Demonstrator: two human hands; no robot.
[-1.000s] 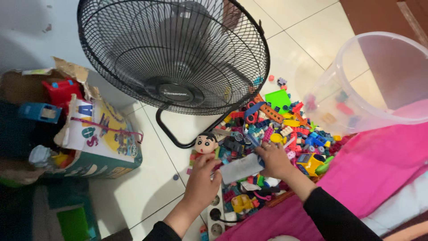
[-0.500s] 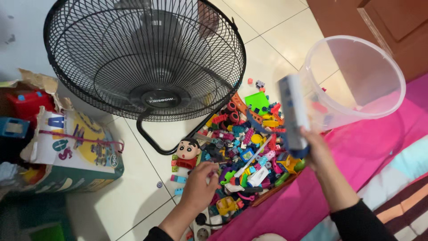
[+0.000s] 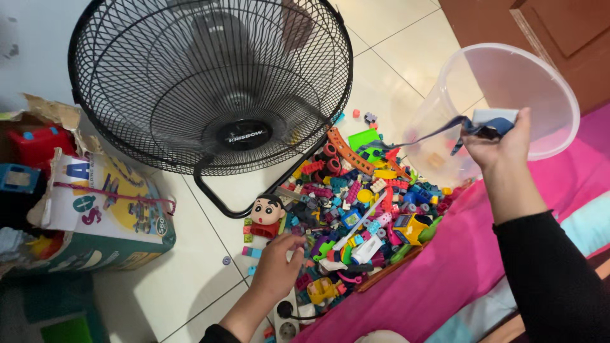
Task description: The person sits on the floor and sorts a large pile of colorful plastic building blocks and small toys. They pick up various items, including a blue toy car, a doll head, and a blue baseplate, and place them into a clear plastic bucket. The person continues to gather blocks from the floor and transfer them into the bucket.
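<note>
1. Head view: the right hand (image 3: 499,143) grips a flat white-and-blue toy piece (image 3: 490,118) at the mouth of the clear plastic tub (image 3: 540,136), at about 2 o'clock from the toy pile (image 3: 356,209); its long axis runs roughly level. The left hand (image 3: 277,267), fingers loosely curled and empty, rests at the pile's 8 o'clock edge on the floor (image 3: 190,279).
2. Half a second ago the piece stood upright, short of the tub; the left hand has barely moved.

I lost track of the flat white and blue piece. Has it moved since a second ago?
Yes. The flat piece went from the toy pile up to the clear bucket mouth, in the right hand.
</note>
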